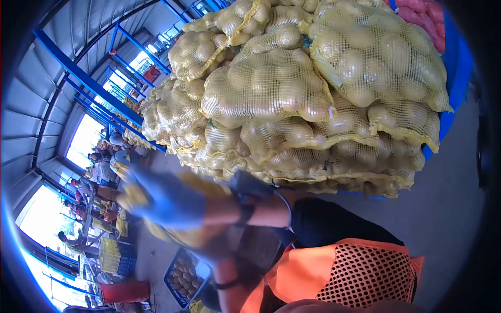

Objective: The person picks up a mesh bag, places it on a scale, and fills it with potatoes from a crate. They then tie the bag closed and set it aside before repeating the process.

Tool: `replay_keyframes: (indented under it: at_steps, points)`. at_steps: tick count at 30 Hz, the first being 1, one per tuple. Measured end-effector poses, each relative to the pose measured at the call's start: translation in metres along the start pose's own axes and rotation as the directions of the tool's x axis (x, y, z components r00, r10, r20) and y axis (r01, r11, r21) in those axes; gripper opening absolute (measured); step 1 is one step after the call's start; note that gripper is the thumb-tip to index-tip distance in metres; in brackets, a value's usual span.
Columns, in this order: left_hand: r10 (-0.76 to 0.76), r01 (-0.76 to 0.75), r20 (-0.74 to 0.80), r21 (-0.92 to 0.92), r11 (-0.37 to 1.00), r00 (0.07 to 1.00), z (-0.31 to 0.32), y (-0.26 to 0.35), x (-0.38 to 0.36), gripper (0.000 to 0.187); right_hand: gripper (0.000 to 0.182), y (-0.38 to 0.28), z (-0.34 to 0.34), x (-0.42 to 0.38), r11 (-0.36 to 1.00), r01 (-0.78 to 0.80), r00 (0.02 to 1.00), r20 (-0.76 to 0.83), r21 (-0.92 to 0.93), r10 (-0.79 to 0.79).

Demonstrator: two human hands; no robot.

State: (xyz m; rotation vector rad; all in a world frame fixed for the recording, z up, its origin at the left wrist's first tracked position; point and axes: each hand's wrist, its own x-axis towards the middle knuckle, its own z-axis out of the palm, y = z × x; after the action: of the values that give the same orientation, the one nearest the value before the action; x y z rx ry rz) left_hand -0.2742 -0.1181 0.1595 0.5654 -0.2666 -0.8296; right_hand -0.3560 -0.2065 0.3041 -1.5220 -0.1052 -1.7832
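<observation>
Two gloved hands show, both smeared by motion. The right hand [169,202], in one blue glove, lies against one blurred mass of yellow material [185,232]; whether its fingers are clenched on it or released, I cannot tell. The left hand [206,251] is a bluish blur at the lower edge of that same material, and its grip cannot be made out either. Each wrist carries one dark band.

The yellow material is between the hands, just beside one large stack of filled yellow mesh bags [271,86]. At least ten bags can be counted there, packed with round, pale produce and piled in several layers; three big ones face the camera near the top. Some red mesh bags [421,15] sit behind, at the upper right, too cut off to count.

Below the hands stands one blue crate of round produce [182,279], with one white object [203,270] at its side. Farther off are one yellow crate [109,255], touching one dark blue crate [127,259], and one red object [124,292] near them. At least four people [73,239] are along the left side, well apart from the hands. One orange vest [308,271] covers the wearer's torso.
</observation>
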Motion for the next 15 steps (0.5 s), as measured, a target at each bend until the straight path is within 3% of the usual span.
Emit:
replay_keyframes:
  at_steps: [1,2,3,4,5,6,7,8,10,11,12,14,15]
  points:
    - [0.006,0.003,0.122,-0.074,0.997,0.992,0.044,0.004,0.003,0.078,0.054,-0.032,-0.015,0.061,0.963,0.209,0.954,-0.18,-0.17,-0.239]
    - [0.043,-0.047,0.512,-0.005,0.999,0.858,0.096,0.011,0.006,0.081,0.078,-0.075,-0.043,0.085,0.956,-0.017,0.996,-0.089,-0.292,-0.009]
    - [0.041,0.159,0.834,-0.152,0.976,0.55,0.127,0.017,0.027,0.086,0.084,-0.085,-0.041,0.099,0.865,0.163,0.911,-0.265,-0.474,-0.317]
    - [0.059,0.393,0.929,-0.212,0.895,0.366,0.157,0.011,0.031,0.078,0.084,-0.101,-0.042,0.096,0.848,0.185,0.906,-0.248,-0.496,-0.343]
    - [0.104,0.685,0.964,-0.248,0.684,0.246,0.182,0.001,0.018,0.071,0.084,-0.12,-0.043,0.083,0.755,0.364,0.785,-0.257,-0.545,-0.564]
    - [0.172,0.993,0.979,-0.115,0.037,0.107,0.201,-0.009,-0.002,0.064,0.084,-0.127,-0.038,0.066,0.639,0.497,0.626,-0.267,-0.587,-0.732]
    - [0.238,0.887,0.971,0.112,-0.449,-0.001,0.207,-0.019,-0.026,0.057,0.082,-0.119,-0.032,0.046,0.649,0.552,0.671,-0.184,-0.523,-0.718]
    - [0.297,0.77,0.953,0.232,-0.594,-0.059,0.206,-0.022,-0.043,0.049,0.08,-0.106,-0.027,0.025,0.655,0.611,0.698,-0.086,-0.445,-0.711]
    - [0.347,0.653,0.93,0.336,-0.679,-0.118,0.196,-0.021,-0.059,0.036,0.078,-0.101,-0.026,-0.014,0.798,0.469,0.844,-0.076,-0.378,-0.531]
    - [0.346,0.637,0.93,0.341,-0.692,-0.121,0.184,-0.019,-0.062,0.029,0.074,-0.091,-0.03,-0.032,0.845,0.389,0.911,0.02,-0.367,-0.412]
    - [0.314,0.583,0.944,0.311,-0.751,-0.099,0.171,-0.022,-0.061,0.028,0.071,-0.084,-0.034,-0.045,0.867,0.37,0.925,0.044,-0.333,-0.378]
    - [0.178,0.343,0.979,0.133,-0.93,0.102,0.111,-0.027,-0.04,0.026,0.068,-0.076,-0.044,-0.064,0.883,0.346,0.937,0.061,-0.317,-0.345]
    - [0.093,0.026,0.968,0.09,-0.996,0.234,0.072,-0.033,-0.023,0.025,0.061,-0.075,-0.051,-0.072,0.886,0.311,0.949,0.066,-0.344,-0.308]
